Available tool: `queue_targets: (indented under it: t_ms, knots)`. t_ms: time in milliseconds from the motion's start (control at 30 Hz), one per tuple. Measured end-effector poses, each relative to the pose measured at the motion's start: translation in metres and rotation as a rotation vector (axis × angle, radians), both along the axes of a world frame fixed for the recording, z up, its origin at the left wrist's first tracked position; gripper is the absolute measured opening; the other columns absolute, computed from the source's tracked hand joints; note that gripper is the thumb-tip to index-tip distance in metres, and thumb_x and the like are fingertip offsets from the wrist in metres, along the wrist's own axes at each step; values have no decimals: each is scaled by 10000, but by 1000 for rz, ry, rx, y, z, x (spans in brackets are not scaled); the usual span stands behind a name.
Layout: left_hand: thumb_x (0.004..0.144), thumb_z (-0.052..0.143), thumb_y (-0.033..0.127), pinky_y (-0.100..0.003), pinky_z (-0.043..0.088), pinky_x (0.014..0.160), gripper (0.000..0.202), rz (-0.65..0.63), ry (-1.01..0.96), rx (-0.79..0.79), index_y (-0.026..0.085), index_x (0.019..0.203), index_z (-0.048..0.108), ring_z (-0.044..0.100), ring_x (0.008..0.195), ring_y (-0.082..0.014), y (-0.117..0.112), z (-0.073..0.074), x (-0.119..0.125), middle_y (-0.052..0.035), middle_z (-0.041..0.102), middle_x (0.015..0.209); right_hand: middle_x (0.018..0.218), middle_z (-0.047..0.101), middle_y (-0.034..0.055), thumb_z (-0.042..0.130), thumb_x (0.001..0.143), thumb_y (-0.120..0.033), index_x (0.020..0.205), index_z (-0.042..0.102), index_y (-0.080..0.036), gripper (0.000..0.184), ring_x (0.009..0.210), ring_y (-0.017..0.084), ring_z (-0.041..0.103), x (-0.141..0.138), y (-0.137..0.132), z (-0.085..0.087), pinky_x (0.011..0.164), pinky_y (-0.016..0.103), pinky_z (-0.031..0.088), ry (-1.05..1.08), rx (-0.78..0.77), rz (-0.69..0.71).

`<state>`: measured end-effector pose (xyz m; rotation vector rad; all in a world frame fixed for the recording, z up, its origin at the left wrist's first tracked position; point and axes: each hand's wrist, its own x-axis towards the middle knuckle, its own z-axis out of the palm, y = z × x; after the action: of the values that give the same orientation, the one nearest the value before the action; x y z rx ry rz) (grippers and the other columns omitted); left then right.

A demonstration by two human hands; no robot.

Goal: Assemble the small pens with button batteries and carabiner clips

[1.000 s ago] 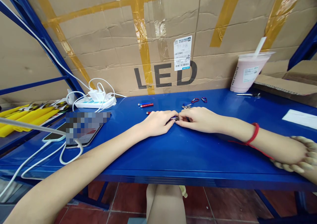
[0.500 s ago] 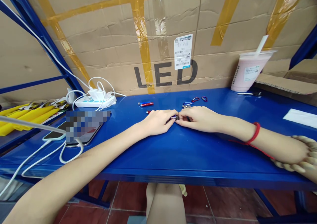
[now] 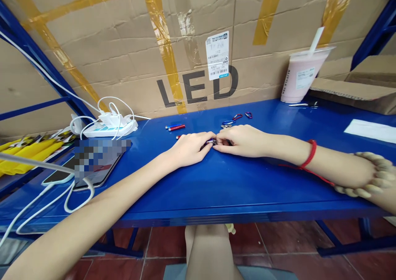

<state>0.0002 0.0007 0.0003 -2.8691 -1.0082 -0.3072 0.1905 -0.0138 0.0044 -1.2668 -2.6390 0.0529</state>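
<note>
My left hand (image 3: pixel 191 148) is closed around a small dark purplish tube (image 3: pixel 210 141), most of it hidden by the fingers. From the other side, my right hand (image 3: pixel 242 141) has its fingertips pinched at the tube's right end. What exactly the right fingers grip there is too small to make out. Behind my right hand lie several small silver pieces (image 3: pixel 227 126) and a blue carabiner (image 3: pixel 228 122). A red carabiner (image 3: pixel 237 117) and a purplish carabiner (image 3: pixel 248 115) rest farther back. A red tube (image 3: pixel 177 127) lies against a blue tube (image 3: pixel 170 125) beyond my left hand; another red end (image 3: pixel 178 137) peeks out beside its knuckles.
On the left of the blue table (image 3: pixel 185 193) are a tablet-like device (image 3: pixel 108 168), a phone (image 3: pixel 57 176), white cables and a power strip (image 3: pixel 116 129). A drink cup (image 3: pixel 300 79) and white paper (image 3: pixel 371 130) are at right. A large cardboard box (image 3: pixel 123 44) stands behind.
The whole view has shifted slightly, so everything sits a bit farther left. Both hands keep the same hold at the small tube.
</note>
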Motion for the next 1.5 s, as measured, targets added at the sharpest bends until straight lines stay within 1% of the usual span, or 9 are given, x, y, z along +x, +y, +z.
queue_targets:
  t_ms: [133,367,567,700,833,1000,1133,1500]
  knots:
    - [900,325,284,-299,485,751,279,1,-1,10,232,1100,512,606,917,-185,0,0,1,-14,621,1089,775,644,35,418,842,-397,739,591,-189,289,635,140,545,0,-1,1,538,244,304,-9,-8,-6]
    - [902,331,280,-316,480,767,262,-1,-14,9,242,1090,508,608,935,-197,0,0,1,-1,620,1105,779,645,31,402,847,-409,707,584,-195,314,620,137,534,1,-2,0,538,242,288,-15,22,13]
    - [902,334,287,-310,480,769,271,13,-8,0,237,1107,505,609,933,-194,0,1,2,-15,624,1100,800,650,31,413,845,-388,722,593,-197,290,637,141,539,1,-3,1,550,245,297,-21,14,21]
    - [901,332,278,-319,481,773,270,5,-9,6,239,1103,506,606,945,-196,-1,2,2,-11,619,1108,791,642,35,411,845,-394,726,595,-192,298,641,141,541,1,-3,2,547,245,303,-17,1,9]
    - [900,333,278,-304,482,772,272,-9,-17,11,230,1104,507,604,941,-186,0,1,1,-9,619,1105,794,643,34,414,842,-392,754,605,-187,293,640,136,543,0,-3,2,544,242,305,-14,-17,4]
    - [903,328,278,-308,484,753,268,-24,-23,12,230,1104,499,603,940,-192,1,-2,0,4,621,1096,781,634,26,418,839,-387,737,586,-191,278,631,134,533,1,-2,1,539,240,299,-12,-13,13]
    - [904,325,282,-302,483,732,274,-17,-14,12,227,1106,502,602,934,-195,1,-2,0,-3,619,1103,750,621,16,417,840,-383,712,566,-196,272,626,132,526,1,-1,0,541,236,299,-7,-10,21]
    - [908,318,281,-300,483,698,275,-21,-17,9,226,1103,504,608,916,-198,0,-1,-1,0,624,1083,726,608,9,399,850,-431,677,524,-195,318,615,125,515,1,0,-1,535,233,299,3,-11,14]
